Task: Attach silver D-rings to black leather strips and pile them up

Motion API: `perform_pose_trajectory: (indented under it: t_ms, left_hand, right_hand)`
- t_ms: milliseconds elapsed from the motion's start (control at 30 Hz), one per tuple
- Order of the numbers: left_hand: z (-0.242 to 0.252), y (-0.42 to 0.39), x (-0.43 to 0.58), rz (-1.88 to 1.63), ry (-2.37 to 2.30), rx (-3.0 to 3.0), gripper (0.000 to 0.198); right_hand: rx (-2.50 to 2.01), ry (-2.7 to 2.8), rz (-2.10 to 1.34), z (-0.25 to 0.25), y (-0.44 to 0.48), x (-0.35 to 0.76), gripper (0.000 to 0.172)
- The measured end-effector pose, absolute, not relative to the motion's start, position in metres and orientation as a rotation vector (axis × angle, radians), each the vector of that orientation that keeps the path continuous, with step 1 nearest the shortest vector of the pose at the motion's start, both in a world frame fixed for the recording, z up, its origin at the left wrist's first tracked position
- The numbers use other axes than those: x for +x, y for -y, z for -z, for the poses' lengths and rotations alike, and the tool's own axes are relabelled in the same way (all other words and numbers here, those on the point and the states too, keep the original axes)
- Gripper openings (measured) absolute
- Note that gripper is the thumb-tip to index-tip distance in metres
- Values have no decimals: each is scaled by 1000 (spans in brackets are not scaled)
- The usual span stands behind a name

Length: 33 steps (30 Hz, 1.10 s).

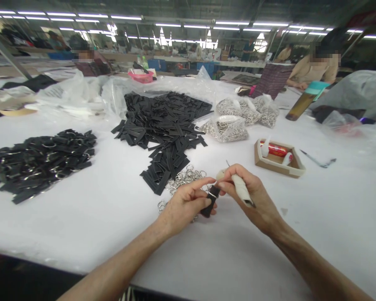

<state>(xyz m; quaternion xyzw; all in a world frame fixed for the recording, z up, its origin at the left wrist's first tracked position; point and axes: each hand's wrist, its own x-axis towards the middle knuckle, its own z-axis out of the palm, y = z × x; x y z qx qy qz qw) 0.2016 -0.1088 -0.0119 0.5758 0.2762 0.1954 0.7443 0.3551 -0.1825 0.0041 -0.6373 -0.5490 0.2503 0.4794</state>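
Observation:
Between the thumb and fingers of my left hand (183, 205) is a short black strap (210, 203) with a silver metal ring across it. My right hand (257, 194) grips a thin-tipped tool (242, 190) whose handle is wrapped in white. Its thumb and fingertips meet at the upper end of the strap, close to my left index finger. Loose metal rings (186, 177) lie just beyond and under my left hand. Behind them spreads a large heap of flat black straps (166, 121). At the left is a pile of black straps with rings (47, 159).
Clear bags of metal rings (228, 129) stand behind my right hand. A small cardboard box (278, 169) holds a red tube and white bottles. Right of it lies a thin metal tool (318, 159). A bottle (307, 100) and plastic sheeting are farther back, with people at other tables.

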Motion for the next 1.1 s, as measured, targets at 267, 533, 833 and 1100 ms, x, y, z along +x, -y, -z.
perform_pose_trajectory:
  t_ms: [267, 533, 833, 1100]
  left_hand:
    - [16, 99, 200, -505, -736, 799, 32]
    - [18, 100, 200, -566, -758, 614, 25]
    - [18, 101, 203, -542, -765, 594, 21]
    - [20, 113, 207, -641, -734, 850, 12]
  right_hand:
    - [-1257, 1933, -47, 9, 184, 345, 16]
    - [-1169, 2056, 109, 14, 178, 339, 18]
    - [-1408, 1646, -224, 24, 184, 334, 12]
    - [-1568, 1380, -373, 11, 181, 329, 12]
